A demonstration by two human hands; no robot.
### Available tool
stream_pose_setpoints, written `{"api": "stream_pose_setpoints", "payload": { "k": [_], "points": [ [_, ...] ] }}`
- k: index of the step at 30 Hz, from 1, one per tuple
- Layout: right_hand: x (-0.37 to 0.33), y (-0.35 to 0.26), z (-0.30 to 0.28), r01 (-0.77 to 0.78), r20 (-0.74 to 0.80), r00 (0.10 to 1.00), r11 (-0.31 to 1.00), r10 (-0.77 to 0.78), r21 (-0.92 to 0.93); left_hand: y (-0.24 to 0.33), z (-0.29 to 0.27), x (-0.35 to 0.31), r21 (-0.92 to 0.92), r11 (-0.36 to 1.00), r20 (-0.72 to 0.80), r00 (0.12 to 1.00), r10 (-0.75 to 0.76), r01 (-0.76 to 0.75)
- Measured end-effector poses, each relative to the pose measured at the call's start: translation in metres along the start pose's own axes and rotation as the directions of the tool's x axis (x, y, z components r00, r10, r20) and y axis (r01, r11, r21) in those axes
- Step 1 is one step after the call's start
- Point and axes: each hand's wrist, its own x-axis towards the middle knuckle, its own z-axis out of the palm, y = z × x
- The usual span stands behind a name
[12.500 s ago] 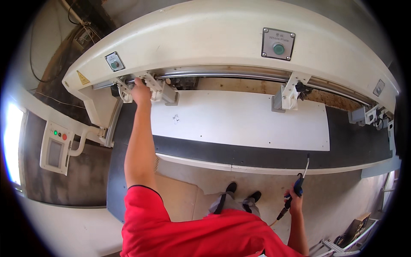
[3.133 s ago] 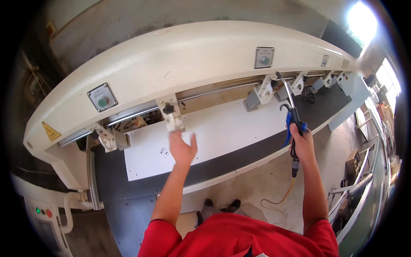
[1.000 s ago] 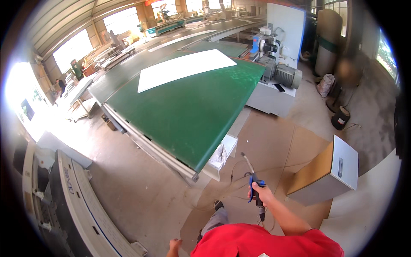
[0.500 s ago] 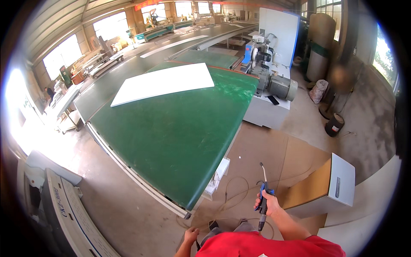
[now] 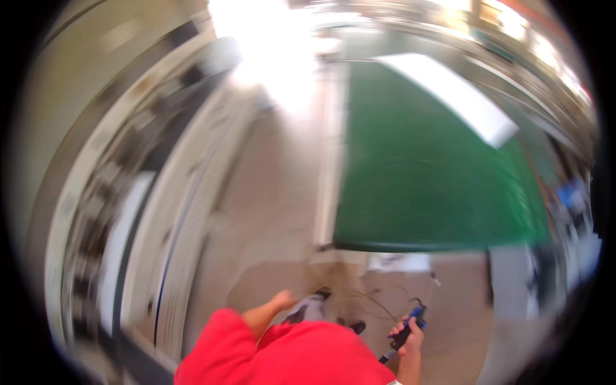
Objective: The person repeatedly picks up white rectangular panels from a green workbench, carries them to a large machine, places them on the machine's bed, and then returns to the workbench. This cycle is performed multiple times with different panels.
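Blue-black gun (image 5: 417,316) fills the right hand (image 5: 411,337), lower right; I can't tell if the blurred left hand (image 5: 282,299) grips; slack hose (image 5: 383,308) could snag a shoe (image 5: 358,327).

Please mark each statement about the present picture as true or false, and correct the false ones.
1. The right hand holds a blue-and-black air gun. True.
2. The white panel lies on the green belt. True.
3. The left hand touches the white panel. False: the left hand is apart from the panel.
4. The shirt is blue. False: it is red.
5. Both hands appear lower in the picture than the green belt. True.
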Motion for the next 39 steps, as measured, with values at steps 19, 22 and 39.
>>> {"api": "stream_pose_setpoints", "payload": {
  "k": [19, 22, 39],
  "points": [
    [0.006, 0.034, 0.094, -0.140, 0.314, 0.845, 0.745, 0.434, -0.653, 0.044, 0.131, -0.246, -0.630, 0.628, -0.084, 0.764, -0.639, 0.456],
    [-0.012, 0.067, 0.112, -0.133, 0.297, 0.845, 0.712, 0.446, -0.690, 0.019, 0.179, -0.253, -0.665, 0.575, -0.065, 0.729, -0.681, 0.477],
    [-0.066, 0.143, 0.130, -0.086, 0.256, 0.916, 0.775, 0.309, -0.626, -0.135, 0.184, -0.199, -0.866, 0.337, 0.158, 0.842, -0.516, 0.369]
  ]
}}
